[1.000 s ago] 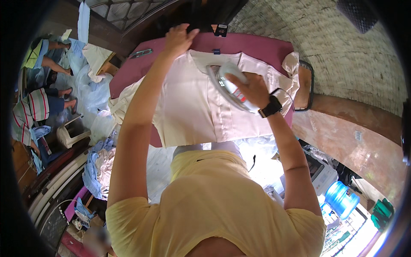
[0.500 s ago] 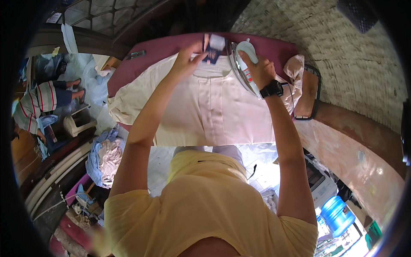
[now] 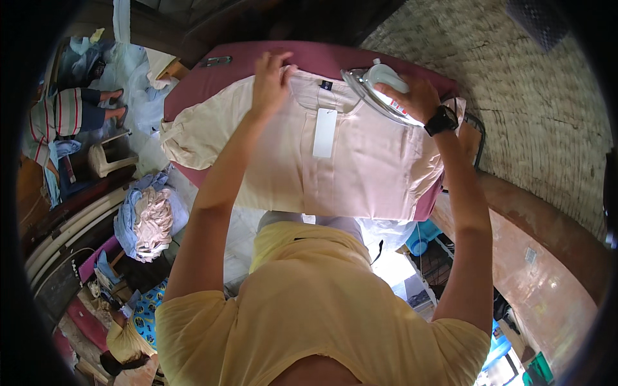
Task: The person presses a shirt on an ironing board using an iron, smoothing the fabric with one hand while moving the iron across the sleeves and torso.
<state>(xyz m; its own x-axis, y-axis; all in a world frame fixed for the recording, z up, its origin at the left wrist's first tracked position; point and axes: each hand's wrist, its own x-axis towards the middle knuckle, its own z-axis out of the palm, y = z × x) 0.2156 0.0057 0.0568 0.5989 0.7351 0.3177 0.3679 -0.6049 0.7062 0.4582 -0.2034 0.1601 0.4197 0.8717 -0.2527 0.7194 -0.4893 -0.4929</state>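
A person in a yellow top leans over a maroon-covered worktop (image 3: 212, 77), pressing a pale pink shirt (image 3: 360, 161) laid flat across it, collar at the far edge. The left hand (image 3: 270, 80) rests on the shirt's shoulder near the collar, fingers curled and pinching the cloth; how tight the grip is can't be told. The right hand (image 3: 417, 96), w/ a black wristwatch (image 3: 441, 119) on the wrist, is closed round the handle of a white-and-silver iron (image 3: 376, 90), which is tilted so its shiny soleplate faces the camera, nose toward the collar, at the shirt's other shoulder. A white paper tag (image 3: 324, 132) lies on the shirt's front, just below the collar and its small dark label (image 3: 326, 84), btwn the two hands. One sleeve (image 3: 187, 138) hangs off the worktop's left end.

On the floor at left: a heap of blue and cream clothes (image 3: 147, 222) and a small pale stool (image 3: 109, 157). Further left, another person in a striped top (image 3: 61, 119) sits. At right, a brick wall (image 3: 541, 103) and a reddish ledge (image 3: 547, 257); a blue tub (image 3: 421, 233) shows below the worktop's near right corner.
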